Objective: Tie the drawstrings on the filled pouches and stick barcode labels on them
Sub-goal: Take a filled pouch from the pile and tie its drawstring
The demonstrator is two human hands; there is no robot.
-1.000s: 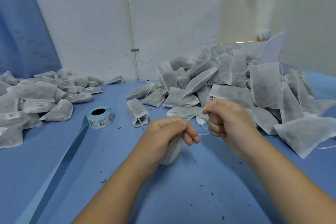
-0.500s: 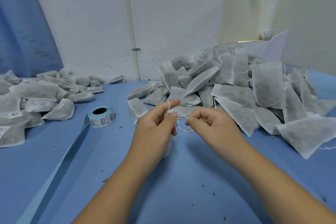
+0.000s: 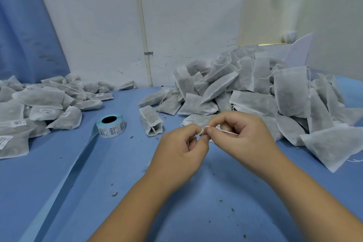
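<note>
A small packing workshop — a big heap of filled white pouches (image 3: 245, 88) lies on a blue-covered table (image 3: 98, 182), with a labelled heap (image 3: 39, 104) well apart at the left. A roll of barcode labels (image 3: 111, 128) stands between them — behind, a scuffed white wall (image 3: 186, 15).

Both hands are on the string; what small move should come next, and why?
Probably pull the hands apart to tighten the knot: left hand and right hand meet fingertip to fingertip, each pinching the string, which looks looped at a left fingertip, not drawn tight. The label roll sits untouched.
</note>
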